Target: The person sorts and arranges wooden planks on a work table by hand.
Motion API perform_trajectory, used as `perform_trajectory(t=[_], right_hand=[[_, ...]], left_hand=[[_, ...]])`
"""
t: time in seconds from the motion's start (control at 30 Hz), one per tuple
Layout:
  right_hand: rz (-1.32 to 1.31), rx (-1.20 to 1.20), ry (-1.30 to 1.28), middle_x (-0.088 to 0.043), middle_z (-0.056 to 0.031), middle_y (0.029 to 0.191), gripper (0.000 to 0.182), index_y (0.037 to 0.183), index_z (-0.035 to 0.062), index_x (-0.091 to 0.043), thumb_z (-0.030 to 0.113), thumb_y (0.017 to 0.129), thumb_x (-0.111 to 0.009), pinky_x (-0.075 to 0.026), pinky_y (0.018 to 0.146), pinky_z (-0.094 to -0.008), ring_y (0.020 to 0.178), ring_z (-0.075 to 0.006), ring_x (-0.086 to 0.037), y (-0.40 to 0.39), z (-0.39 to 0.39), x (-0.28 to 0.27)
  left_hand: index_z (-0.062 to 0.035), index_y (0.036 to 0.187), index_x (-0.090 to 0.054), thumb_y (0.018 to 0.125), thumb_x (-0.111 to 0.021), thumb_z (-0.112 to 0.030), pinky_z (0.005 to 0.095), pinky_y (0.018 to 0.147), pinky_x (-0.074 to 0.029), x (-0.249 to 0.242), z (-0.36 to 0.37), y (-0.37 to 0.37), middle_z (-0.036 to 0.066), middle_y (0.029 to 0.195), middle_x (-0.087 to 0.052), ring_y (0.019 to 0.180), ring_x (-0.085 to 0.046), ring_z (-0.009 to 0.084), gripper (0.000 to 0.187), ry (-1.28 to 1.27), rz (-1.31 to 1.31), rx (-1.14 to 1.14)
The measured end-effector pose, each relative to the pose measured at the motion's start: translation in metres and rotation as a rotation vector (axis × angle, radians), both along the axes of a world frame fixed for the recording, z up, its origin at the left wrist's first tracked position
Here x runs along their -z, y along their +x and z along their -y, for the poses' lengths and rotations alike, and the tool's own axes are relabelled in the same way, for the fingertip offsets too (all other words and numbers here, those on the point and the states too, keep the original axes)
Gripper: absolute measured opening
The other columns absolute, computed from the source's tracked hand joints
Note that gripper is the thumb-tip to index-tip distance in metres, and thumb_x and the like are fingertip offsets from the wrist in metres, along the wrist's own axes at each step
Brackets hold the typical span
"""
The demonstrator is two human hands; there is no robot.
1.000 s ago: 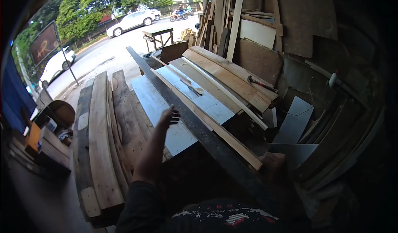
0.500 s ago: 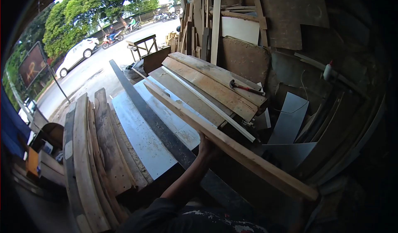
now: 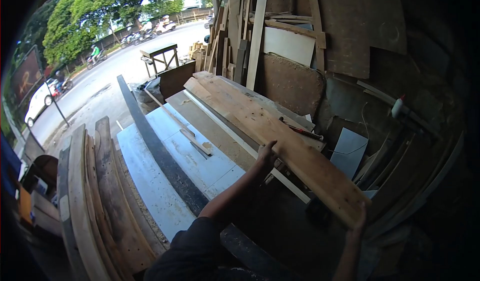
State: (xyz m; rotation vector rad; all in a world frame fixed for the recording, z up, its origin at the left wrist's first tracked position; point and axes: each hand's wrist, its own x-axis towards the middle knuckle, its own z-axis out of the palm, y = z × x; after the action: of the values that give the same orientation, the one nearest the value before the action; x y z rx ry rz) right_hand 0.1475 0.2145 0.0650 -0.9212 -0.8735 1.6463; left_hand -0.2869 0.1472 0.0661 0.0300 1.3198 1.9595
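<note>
A long, wide wooden plank (image 3: 300,151) slants from the stacked boards toward me, its broad face turned up. My left hand (image 3: 267,152) is closed on its left edge near the middle, thumb on top. At the near end, my right hand (image 3: 358,216) grips the corner, its fingers partly hidden in shadow. The far part of the plank lies over the boards (image 3: 265,97). Just beyond its right edge a hammer (image 3: 304,130) with a red and black handle is partly covered. A narrow white strip (image 3: 291,185) runs beneath the plank.
A dusty light-blue sheet (image 3: 155,186) and a long dark beam (image 3: 165,141) lie left of the plank. Thin sticks (image 3: 175,121) rest on the sheet. Several old boards (image 3: 102,191) stand at far left. Panels (image 3: 290,76) lean behind; a small table (image 3: 160,56) stands by the road.
The plank has turned from its narrow edge to its broad face and shifted right onto the boards, partly covering the hammer. My left hand moved up and right; my right hand has come into view.
</note>
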Motion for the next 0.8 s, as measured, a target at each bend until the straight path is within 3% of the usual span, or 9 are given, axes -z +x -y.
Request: perform_trajectory(t=[0.1,0.13,0.2,0.23,0.33,0.47,0.6,0.67,0.8], right_hand=[[0.048,-0.104,0.038,-0.059,-0.0146,0.121,0.056,0.130,0.0014,-0.050,0.040,0.090,-0.061,-0.051,0.088,-0.0400,0.108,-0.0264,-0.061,-0.066,-0.035,-0.043],[0.074,-0.103,0.042,-0.060,-0.0145,0.119,0.057,0.129,0.0017,-0.051,0.041,0.089,-0.062,-0.052,0.086,-0.0404,0.105,-0.0267,-0.062,-0.083,-0.050,-0.050],[0.143,-0.062,0.026,-0.060,-0.0145,0.117,0.059,0.128,0.0034,-0.050,0.044,0.088,-0.063,-0.054,0.077,-0.0370,0.098,-0.0253,-0.064,-0.114,-0.085,-0.056],[0.172,-0.051,-0.006,-0.061,-0.0135,0.113,0.059,0.127,0.0039,-0.051,0.044,0.086,-0.064,-0.053,0.075,-0.0388,0.096,-0.0253,-0.063,-0.128,-0.111,-0.051],[0.261,-0.083,-0.054,-0.061,-0.0117,0.106,0.057,0.124,0.0063,-0.051,0.044,0.085,-0.065,-0.050,0.069,-0.0388,0.090,-0.0238,-0.062,-0.158,-0.132,-0.090],[0.326,-0.115,-0.096,-0.059,-0.0099,0.100,0.050,0.120,0.0098,-0.052,0.045,0.086,-0.063,-0.047,0.063,-0.0346,0.084,-0.0211,-0.060,-0.179,-0.145,-0.120],[0.347,-0.166,-0.002,-0.058,-0.0088,0.099,0.046,0.118,0.0098,-0.053,0.043,0.088,-0.061,-0.048,0.063,-0.0352,0.084,-0.0207,-0.059,-0.174,-0.152,-0.121],[0.399,-0.121,0.000,-0.059,-0.0086,0.098,0.041,0.116,0.0096,-0.055,0.039,0.088,-0.061,-0.047,0.062,-0.0362,0.085,-0.0212,-0.059,-0.178,-0.144,-0.131],[0.491,-0.103,0.073,-0.060,-0.0094,0.099,0.038,0.114,0.0070,-0.057,0.033,0.086,-0.063,-0.048,0.061,-0.0385,0.088,-0.0219,-0.060,-0.179,-0.139,-0.143]], left_hand=[[-0.0042,0.126,-0.045,0.091,-0.062,-0.029,0.0353,0.077,-0.051,0.012,-0.032,-0.054,0.014,0.104,-0.059,0.094,-0.061,0.0254,0.046,0.382,0.206,0.038],[-0.0043,0.133,-0.042,0.094,-0.056,-0.032,0.0392,0.088,-0.050,0.015,-0.037,-0.066,0.016,0.117,-0.060,0.106,-0.060,0.0305,0.050,0.475,0.139,0.038],[-0.0024,0.137,-0.039,0.096,-0.049,-0.032,0.0411,0.096,-0.046,0.025,-0.040,-0.073,0.018,0.122,-0.059,0.112,-0.058,0.0315,0.052,0.513,0.033,0.034],[-0.0026,0.132,-0.047,0.092,-0.053,-0.026,0.0447,0.098,-0.044,0.016,-0.038,-0.064,0.019,0.125,-0.057,0.112,-0.057,0.0319,0.047,0.263,-0.082,0.085],[-0.0068,0.128,-0.054,0.086,-0.055,-0.019,0.0469,0.098,-0.044,0.081,-0.064,-0.064,0.018,0.125,-0.058,0.113,-0.055,0.0351,0.044,-0.265,-1.156,0.344],[-0.0077,0.121,-0.059,0.085,-0.058,-0.020,0.0476,0.101,-0.037,0.053,-0.086,-0.045,0.016,0.127,-0.054,0.125,-0.044,0.0338,0.038,-0.406,-1.645,0.270],[-0.0042,0.126,-0.046,0.084,-0.060,-0.027,0.0544,0.097,-0.036,0.057,-0.136,-0.075,0.020,0.130,-0.047,0.124,-0.041,0.0383,0.050,-0.568,-1.722,-0.076],[-0.0031,0.123,-0.048,0.088,-0.058,-0.031,0.0539,0.089,-0.043,0.055,-0.160,-0.099,0.023,0.127,-0.048,0.108,-0.052,0.0397,0.046,-0.672,-1.307,-0.068],[-0.0084,0.121,-0.051,0.093,-0.051,-0.032,0.0495,0.078,-0.050,0.089,-0.190,-0.135,0.021,0.111,-0.064,0.095,-0.064,0.0385,0.037,-0.608,-1.240,0.116]])
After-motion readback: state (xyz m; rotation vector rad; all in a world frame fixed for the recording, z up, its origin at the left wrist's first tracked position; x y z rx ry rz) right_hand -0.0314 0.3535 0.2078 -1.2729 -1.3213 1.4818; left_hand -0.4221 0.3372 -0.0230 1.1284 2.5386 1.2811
